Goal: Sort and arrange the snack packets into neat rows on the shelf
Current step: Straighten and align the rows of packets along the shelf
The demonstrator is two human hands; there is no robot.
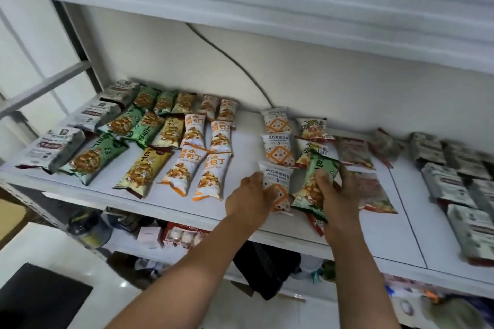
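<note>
On the shelf [246, 147], long snack packets [184, 171] lie in rows at left; right of them lie three square packets [279, 151] (one column, front to back).

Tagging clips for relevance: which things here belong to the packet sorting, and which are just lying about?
Job: green packet in the right hand; white-and-orange packet held by the left hand; laid-out packet rows; shelf board.
Lying about: cable on the wall; egg carton, jar and black bag on the shelf below.
</note>
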